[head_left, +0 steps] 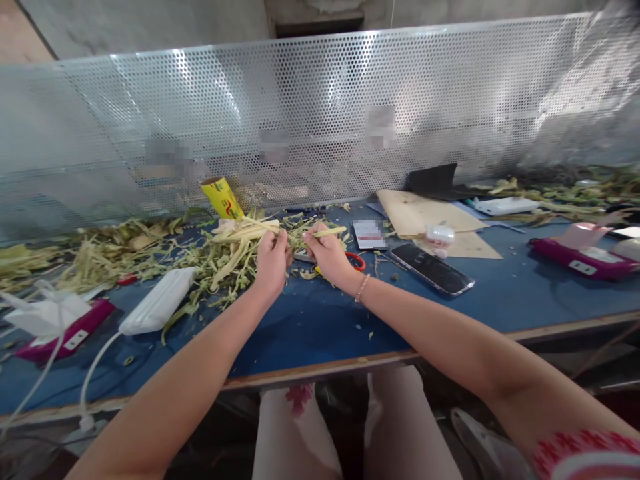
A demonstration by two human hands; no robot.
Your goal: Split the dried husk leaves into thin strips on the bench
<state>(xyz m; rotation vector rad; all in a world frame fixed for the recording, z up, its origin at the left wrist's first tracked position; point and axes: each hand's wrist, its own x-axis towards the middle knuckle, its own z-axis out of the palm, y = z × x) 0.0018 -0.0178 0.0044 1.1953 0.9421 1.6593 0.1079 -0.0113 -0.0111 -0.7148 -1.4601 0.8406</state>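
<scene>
My left hand (273, 261) is closed, with thumb and fingers pinched together at the end of a bundle of pale yellow dried leaf strips (245, 231). Just to its right, my right hand (327, 255) pinches a single narrow pale leaf strip (331, 232), which points right. Both hands are above the table, a small gap between them. Below and left of them spreads a heap of green, withered plant stems (220, 270). A red-orange looped handle (357, 260), perhaps of scissors, shows partly behind my right wrist.
A yellow tube (223, 197) leans by the perforated metal screen (310, 87). A white power bank-like block (159, 300) and purple power strip (70, 330) lie left. Rightward are a black phone (433, 268), brown paper (425, 212), a small clear-lidded case (440, 235) and another purple strip (580, 260).
</scene>
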